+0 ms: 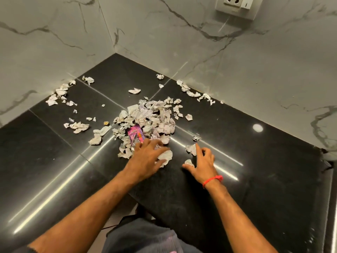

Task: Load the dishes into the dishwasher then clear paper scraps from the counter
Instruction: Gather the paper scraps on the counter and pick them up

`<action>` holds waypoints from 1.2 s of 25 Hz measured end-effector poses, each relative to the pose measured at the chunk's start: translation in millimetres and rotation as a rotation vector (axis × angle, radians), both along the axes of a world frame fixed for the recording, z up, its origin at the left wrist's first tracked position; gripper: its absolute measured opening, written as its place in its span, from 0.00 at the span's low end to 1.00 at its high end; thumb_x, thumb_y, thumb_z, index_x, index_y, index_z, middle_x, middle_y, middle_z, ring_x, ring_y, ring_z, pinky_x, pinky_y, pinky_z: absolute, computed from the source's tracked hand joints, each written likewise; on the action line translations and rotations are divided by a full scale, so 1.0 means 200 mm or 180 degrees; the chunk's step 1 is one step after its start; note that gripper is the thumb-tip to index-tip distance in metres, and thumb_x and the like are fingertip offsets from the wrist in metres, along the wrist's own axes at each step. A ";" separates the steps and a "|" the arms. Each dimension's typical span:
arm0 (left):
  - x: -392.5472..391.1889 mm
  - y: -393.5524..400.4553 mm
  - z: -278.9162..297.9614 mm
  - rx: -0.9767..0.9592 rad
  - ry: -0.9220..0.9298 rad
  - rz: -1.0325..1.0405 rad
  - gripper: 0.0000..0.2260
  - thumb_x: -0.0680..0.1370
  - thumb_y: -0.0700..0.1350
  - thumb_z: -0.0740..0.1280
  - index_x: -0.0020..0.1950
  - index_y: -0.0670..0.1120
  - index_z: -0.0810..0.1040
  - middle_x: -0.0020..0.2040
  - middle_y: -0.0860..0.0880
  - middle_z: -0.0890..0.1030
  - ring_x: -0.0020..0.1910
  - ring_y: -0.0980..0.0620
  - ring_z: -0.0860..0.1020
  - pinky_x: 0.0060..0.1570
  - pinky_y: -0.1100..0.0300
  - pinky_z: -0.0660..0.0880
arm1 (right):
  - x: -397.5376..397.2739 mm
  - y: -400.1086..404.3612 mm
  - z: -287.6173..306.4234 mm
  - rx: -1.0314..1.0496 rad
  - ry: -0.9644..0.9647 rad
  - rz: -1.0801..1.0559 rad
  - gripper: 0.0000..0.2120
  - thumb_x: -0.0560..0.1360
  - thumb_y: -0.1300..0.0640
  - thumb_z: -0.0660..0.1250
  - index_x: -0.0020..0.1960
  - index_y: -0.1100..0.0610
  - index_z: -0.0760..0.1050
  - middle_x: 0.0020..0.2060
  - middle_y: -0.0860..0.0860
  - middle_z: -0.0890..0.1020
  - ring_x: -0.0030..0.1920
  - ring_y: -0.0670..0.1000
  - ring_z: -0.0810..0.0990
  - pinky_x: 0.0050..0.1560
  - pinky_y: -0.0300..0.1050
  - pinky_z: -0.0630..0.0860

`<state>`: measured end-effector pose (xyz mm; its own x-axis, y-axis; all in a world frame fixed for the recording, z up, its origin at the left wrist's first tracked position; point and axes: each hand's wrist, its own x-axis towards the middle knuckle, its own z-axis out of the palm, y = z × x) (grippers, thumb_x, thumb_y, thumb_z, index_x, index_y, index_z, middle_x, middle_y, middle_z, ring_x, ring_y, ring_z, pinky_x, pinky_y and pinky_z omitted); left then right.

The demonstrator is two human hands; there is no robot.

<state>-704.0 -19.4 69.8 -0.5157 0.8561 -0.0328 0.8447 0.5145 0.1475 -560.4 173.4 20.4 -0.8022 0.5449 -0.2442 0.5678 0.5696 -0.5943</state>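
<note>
No dishwasher or dishes in sight, so we're on the paper stage, and it looks barely begun: the main heap of paper scraps (149, 117) lies just beyond the left hand (147, 157), fingers spread flat over a crumpled scrap (165, 155). The right hand (202, 163), fingers splayed on the black counter (255, 161), touches two loose scraps; plenty more lie far beyond both fingertips, along the walls.

This looks like a home kitchen corner: a polished black granite counter (255, 161) meets a white marble-veined backsplash (182, 33), with a wall socket and switch plate (235, 6) mounted above the worktop.
</note>
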 end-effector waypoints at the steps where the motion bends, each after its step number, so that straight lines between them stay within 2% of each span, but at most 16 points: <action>1: 0.06 -0.04 -0.04 -0.0136 -0.0010 -0.0113 0.22 0.78 0.59 0.67 0.72 0.60 0.70 0.70 0.50 0.69 0.67 0.45 0.68 0.64 0.44 0.65 | -0.04 -0.05 -0.01 -0.0059 0.0121 -0.0022 0.40 0.69 0.47 0.75 0.75 0.51 0.59 0.63 0.53 0.63 0.64 0.56 0.65 0.67 0.49 0.67; 3: 0.09 -0.13 -0.13 -0.0421 -0.0053 -0.0094 0.24 0.78 0.59 0.66 0.74 0.62 0.66 0.70 0.50 0.67 0.67 0.45 0.67 0.66 0.46 0.65 | -0.16 -0.16 0.00 -0.0146 0.0292 0.0077 0.32 0.71 0.55 0.74 0.71 0.54 0.65 0.61 0.54 0.65 0.62 0.56 0.69 0.66 0.47 0.69; 5: 0.02 -0.24 -0.19 -0.0467 -0.0123 0.0090 0.26 0.79 0.61 0.64 0.76 0.64 0.61 0.74 0.50 0.65 0.69 0.44 0.65 0.67 0.46 0.66 | -0.28 -0.29 0.01 -0.0232 0.0305 0.0250 0.28 0.72 0.57 0.72 0.70 0.55 0.67 0.61 0.54 0.65 0.62 0.55 0.70 0.67 0.45 0.69; 7: -0.08 -0.33 -0.22 -0.0449 -0.0049 0.0144 0.26 0.79 0.62 0.62 0.76 0.66 0.60 0.75 0.50 0.65 0.70 0.43 0.65 0.68 0.45 0.68 | -0.41 -0.40 0.03 -0.0394 0.0282 0.0433 0.29 0.72 0.56 0.73 0.71 0.54 0.67 0.63 0.55 0.65 0.64 0.55 0.68 0.68 0.43 0.67; 9: -0.22 -0.42 -0.24 -0.0399 0.0066 0.0213 0.24 0.80 0.59 0.63 0.74 0.67 0.62 0.75 0.49 0.66 0.69 0.41 0.67 0.66 0.42 0.70 | -0.53 -0.47 0.07 -0.0886 0.0386 0.0624 0.33 0.71 0.58 0.74 0.74 0.55 0.66 0.67 0.56 0.67 0.66 0.54 0.70 0.71 0.45 0.67; 10: -0.31 -0.47 -0.24 -0.0323 0.0054 0.0321 0.23 0.80 0.56 0.65 0.73 0.67 0.64 0.75 0.49 0.67 0.68 0.40 0.67 0.66 0.42 0.71 | -0.59 -0.49 0.08 -0.1227 0.0539 0.0600 0.34 0.71 0.60 0.74 0.74 0.55 0.66 0.68 0.55 0.69 0.63 0.53 0.74 0.68 0.48 0.71; 12: -0.47 -0.56 -0.21 -0.0249 -0.0010 0.0570 0.21 0.80 0.51 0.67 0.71 0.67 0.70 0.75 0.49 0.67 0.67 0.39 0.68 0.65 0.41 0.68 | -0.64 -0.48 0.09 -0.1662 0.0862 0.0404 0.30 0.73 0.66 0.71 0.72 0.54 0.68 0.65 0.51 0.73 0.52 0.49 0.81 0.57 0.48 0.80; 14: -0.57 -0.65 -0.20 -0.0042 -0.0120 0.0877 0.18 0.79 0.47 0.69 0.66 0.65 0.77 0.76 0.49 0.66 0.67 0.40 0.67 0.65 0.42 0.65 | -0.63 -0.45 0.09 -0.1360 0.1170 0.0110 0.25 0.73 0.67 0.69 0.67 0.51 0.73 0.61 0.52 0.77 0.43 0.45 0.80 0.48 0.44 0.81; 16: -0.60 -0.69 -0.19 0.0515 -0.0341 0.1313 0.18 0.76 0.40 0.71 0.58 0.63 0.82 0.76 0.50 0.65 0.67 0.41 0.66 0.65 0.42 0.65 | -0.61 -0.39 0.06 -0.0703 0.1416 -0.0254 0.21 0.74 0.65 0.70 0.64 0.50 0.75 0.56 0.53 0.77 0.41 0.43 0.78 0.48 0.38 0.77; 17: -0.59 -0.69 -0.18 0.0811 -0.0403 0.1493 0.20 0.74 0.36 0.71 0.56 0.61 0.82 0.76 0.50 0.64 0.68 0.42 0.64 0.66 0.41 0.64 | -0.58 -0.36 0.05 -0.0403 0.1501 -0.0441 0.20 0.73 0.64 0.71 0.63 0.51 0.76 0.55 0.52 0.76 0.43 0.43 0.77 0.50 0.39 0.76; 19: -0.54 -0.63 -0.16 0.1169 -0.0405 0.1565 0.21 0.71 0.33 0.69 0.55 0.57 0.81 0.78 0.50 0.61 0.72 0.42 0.60 0.70 0.39 0.62 | -0.55 -0.28 0.03 0.0114 0.1494 -0.0816 0.22 0.72 0.57 0.74 0.65 0.52 0.75 0.57 0.51 0.72 0.53 0.48 0.76 0.59 0.47 0.75; 21: -0.47 -0.51 -0.15 0.1294 -0.0209 0.1094 0.18 0.71 0.39 0.71 0.58 0.55 0.80 0.79 0.48 0.58 0.77 0.42 0.55 0.74 0.39 0.57 | -0.53 -0.20 0.01 0.0568 0.1063 -0.0948 0.33 0.70 0.45 0.75 0.72 0.50 0.69 0.66 0.54 0.67 0.67 0.54 0.67 0.69 0.52 0.67; 23: -0.42 -0.37 -0.15 0.1124 0.0054 0.0372 0.19 0.75 0.53 0.70 0.65 0.57 0.76 0.82 0.47 0.54 0.80 0.41 0.49 0.76 0.37 0.51 | -0.52 -0.13 0.02 0.0821 0.0413 -0.0875 0.45 0.68 0.32 0.70 0.78 0.47 0.56 0.77 0.56 0.54 0.77 0.58 0.52 0.75 0.55 0.53; 24: -0.42 -0.31 -0.17 0.0891 0.0191 0.0075 0.24 0.76 0.60 0.67 0.71 0.59 0.72 0.82 0.46 0.50 0.81 0.39 0.46 0.76 0.35 0.49 | -0.53 -0.10 0.02 0.0860 0.0140 -0.0857 0.49 0.67 0.27 0.65 0.79 0.46 0.51 0.79 0.55 0.46 0.78 0.58 0.45 0.75 0.56 0.47; 27: -0.49 -0.20 -0.28 0.0123 0.0584 -0.0353 0.34 0.78 0.72 0.53 0.81 0.61 0.55 0.83 0.46 0.41 0.80 0.37 0.41 0.75 0.31 0.48 | -0.55 -0.04 0.00 0.0746 -0.0391 -0.0808 0.51 0.65 0.20 0.55 0.79 0.41 0.40 0.78 0.52 0.36 0.77 0.60 0.35 0.75 0.62 0.39; 30: -0.60 -0.23 -0.35 -0.0062 0.0581 -0.0366 0.31 0.80 0.71 0.47 0.81 0.61 0.53 0.83 0.47 0.42 0.81 0.39 0.41 0.74 0.30 0.47 | -0.59 -0.08 -0.04 0.0780 -0.0786 -0.0472 0.47 0.68 0.21 0.51 0.78 0.40 0.37 0.78 0.51 0.35 0.77 0.59 0.32 0.74 0.63 0.34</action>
